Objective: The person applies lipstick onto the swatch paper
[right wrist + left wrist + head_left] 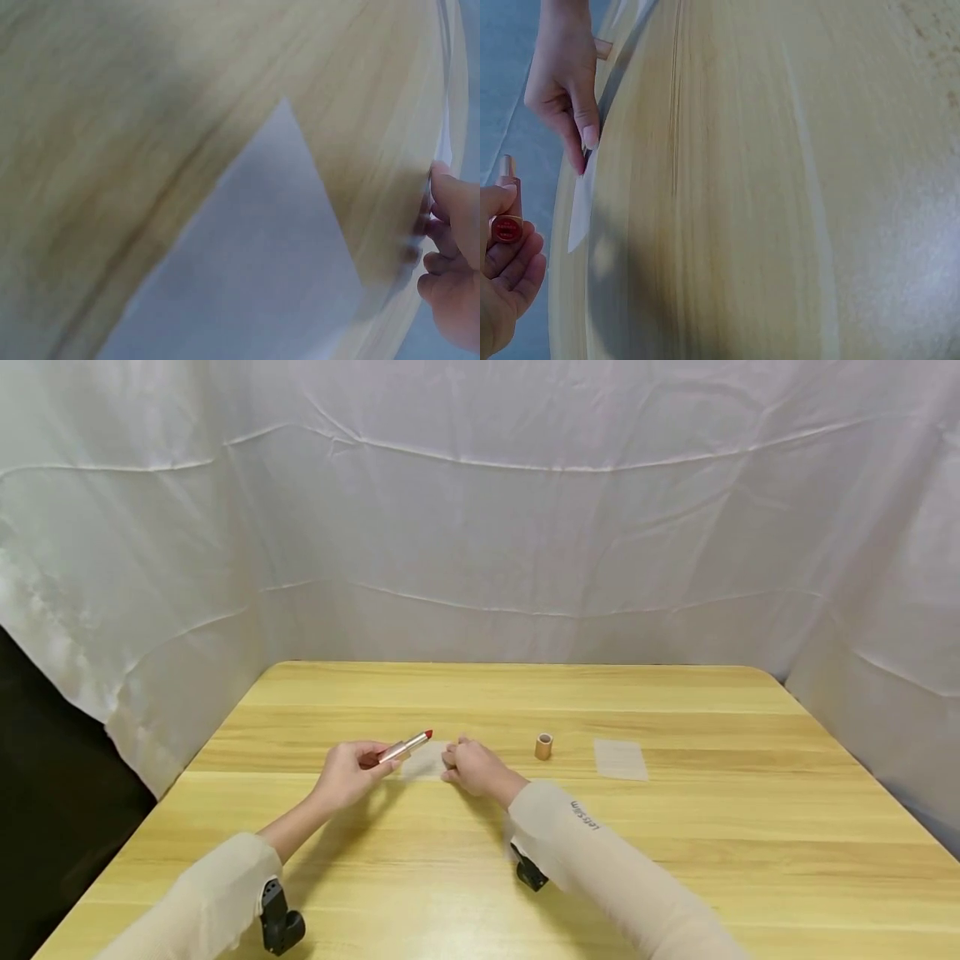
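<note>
My left hand [351, 774] holds an uncapped lipstick [405, 747] between thumb and fingers. Its red tip slants up and to the right, and its round base [507, 229] faces the left wrist camera. A thin white paper sheet [424, 762] lies on the table behind the lipstick. At that sheet's right edge, my right hand [474, 767] has its thumb and fingertips pinched together on the paper; the hand hides part of it. To the right of this hand stands a copper-coloured lipstick cap [543, 747], hollow end up.
Farther right on the wooden table [720, 827] lies another white sheet [621, 760]. A white sheet [255, 247] also lies close below the right wrist camera. Pale curtains [540, 535] hang behind the table and along its sides.
</note>
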`<state>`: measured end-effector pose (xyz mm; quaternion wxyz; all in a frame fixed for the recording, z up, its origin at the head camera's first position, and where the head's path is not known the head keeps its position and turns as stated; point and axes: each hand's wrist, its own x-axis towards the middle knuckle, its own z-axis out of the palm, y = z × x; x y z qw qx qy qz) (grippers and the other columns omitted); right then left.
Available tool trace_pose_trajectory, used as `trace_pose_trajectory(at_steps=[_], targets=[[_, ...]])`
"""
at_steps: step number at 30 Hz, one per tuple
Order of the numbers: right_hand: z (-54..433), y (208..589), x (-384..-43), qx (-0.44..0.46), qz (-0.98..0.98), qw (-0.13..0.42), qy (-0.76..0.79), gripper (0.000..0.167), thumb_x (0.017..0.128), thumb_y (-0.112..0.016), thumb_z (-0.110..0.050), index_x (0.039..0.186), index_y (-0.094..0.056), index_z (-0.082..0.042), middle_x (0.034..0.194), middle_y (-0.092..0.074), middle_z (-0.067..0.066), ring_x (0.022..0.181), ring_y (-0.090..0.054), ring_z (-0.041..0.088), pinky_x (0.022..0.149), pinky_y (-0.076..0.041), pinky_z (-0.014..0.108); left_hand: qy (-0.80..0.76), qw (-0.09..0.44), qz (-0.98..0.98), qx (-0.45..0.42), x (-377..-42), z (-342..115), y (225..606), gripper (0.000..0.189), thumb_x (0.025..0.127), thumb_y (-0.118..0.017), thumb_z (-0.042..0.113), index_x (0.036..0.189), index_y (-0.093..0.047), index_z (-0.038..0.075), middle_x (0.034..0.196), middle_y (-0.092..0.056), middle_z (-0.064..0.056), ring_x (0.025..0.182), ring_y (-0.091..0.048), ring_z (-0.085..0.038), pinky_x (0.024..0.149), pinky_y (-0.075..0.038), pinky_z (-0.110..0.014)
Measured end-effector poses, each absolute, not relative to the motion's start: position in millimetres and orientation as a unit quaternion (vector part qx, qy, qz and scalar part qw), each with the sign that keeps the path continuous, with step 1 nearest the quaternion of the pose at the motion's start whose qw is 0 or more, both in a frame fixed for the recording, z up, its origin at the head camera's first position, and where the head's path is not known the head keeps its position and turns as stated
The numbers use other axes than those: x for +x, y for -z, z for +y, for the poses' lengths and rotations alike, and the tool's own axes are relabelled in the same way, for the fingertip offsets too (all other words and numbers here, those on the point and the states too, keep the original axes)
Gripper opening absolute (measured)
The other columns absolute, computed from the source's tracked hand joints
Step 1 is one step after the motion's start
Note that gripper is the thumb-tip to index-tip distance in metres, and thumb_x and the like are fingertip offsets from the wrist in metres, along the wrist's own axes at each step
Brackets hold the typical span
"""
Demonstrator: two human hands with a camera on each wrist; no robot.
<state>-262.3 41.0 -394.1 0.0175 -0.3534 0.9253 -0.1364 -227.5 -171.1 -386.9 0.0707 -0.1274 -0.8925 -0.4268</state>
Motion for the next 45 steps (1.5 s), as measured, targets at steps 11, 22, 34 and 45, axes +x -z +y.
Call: trace_pose_trajectory(at_steps=[11,22,34,45], targets=[[44.3,417.9,-271.3,-0.351,0.92,0.003,0.172,0.037,0.092,-0.057,-0.021,0.064,-0.037,-0.008,0.119,-0.06,0.023,0.12,-0.05,0.041,0.106,-0.038,0.041,0.404,0.08,-0.902,-0.132,-227.5,-168.4,389.7,0.023,0.08,-0.07,0.005,0.1,-0.068,-0.006,0.084,-0.07,-0.016,0.068,-0.06,-0.014,0.058,-0.048,-0.017],[36.3,396.6,-254.7,-0.328,0.935,0.022,0.136,0.041,0.091,-0.058,-0.017,0.063,-0.029,-0.012,0.121,-0.06,0.019,0.113,-0.056,0.037,0.08,-0.048,0.033,0.379,0.098,-0.91,-0.134,-235.3,-165.8,384.5,0.023,0.081,-0.07,0.006,0.099,-0.068,-0.007,0.083,-0.069,-0.016,0.072,-0.064,-0.019,0.06,-0.051,-0.024],[41.3,397.2,-263.9,-0.352,0.919,0.043,0.17,0.05,0.09,-0.059,-0.013,0.062,-0.018,-0.013,0.12,-0.058,0.025,0.074,-0.049,0.02,0.072,-0.035,0.03,0.358,0.116,-0.912,-0.165,-246.8,-161.1,381.7,0.023,0.079,-0.07,0.001,0.1,-0.067,-0.009,0.083,-0.07,-0.018,0.072,-0.064,-0.02,0.063,-0.054,-0.029],[42.5,395.6,-266.2,-0.35,0.919,0.049,0.171,0.048,0.09,-0.059,-0.015,0.061,-0.02,-0.014,0.127,-0.053,0.027,0.061,-0.046,0.019,0.073,-0.04,0.028,0.327,0.115,-0.921,-0.178,-253.2,-157.8,381.8,0.023,0.079,-0.071,0.004,0.098,-0.068,-0.008,0.08,-0.069,-0.016,0.068,-0.062,-0.019,0.06,-0.053,-0.028]])
